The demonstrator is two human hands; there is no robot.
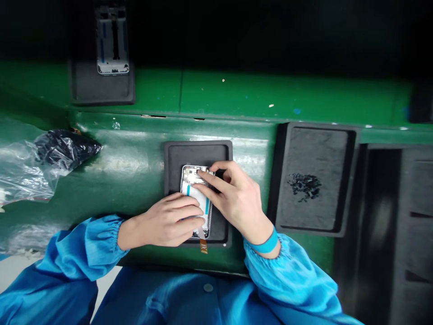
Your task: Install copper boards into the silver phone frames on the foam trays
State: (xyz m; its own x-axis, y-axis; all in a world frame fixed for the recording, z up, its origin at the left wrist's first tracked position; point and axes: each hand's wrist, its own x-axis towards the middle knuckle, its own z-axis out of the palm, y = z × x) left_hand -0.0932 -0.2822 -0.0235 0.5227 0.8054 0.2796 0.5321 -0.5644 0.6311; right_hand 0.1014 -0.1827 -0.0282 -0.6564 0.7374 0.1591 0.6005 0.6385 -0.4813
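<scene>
An opened phone body sits at the centre of the frame inside a shallow dark tray on the green tabletop, its top edge tilted slightly left. Blue strips run along its pale inner face, and small components show along its upper end. The left hand lies across the lower left of the body, fingers together and gently bent; whether it grips the edge cannot be told. The right hand reaches in from the right, fingers bent and spread at the upper end; whether anything is pinched there is hidden. A brown flex cable extends past the body's bottom edge, over the tray rim. A blue band circles the right wrist. At right of centre, a larger tray holds a heap of small black pieces. At the upper left, another phone body lies in a separate tray. Clear plastic wrapping around something black lies at the left edge.
</scene>
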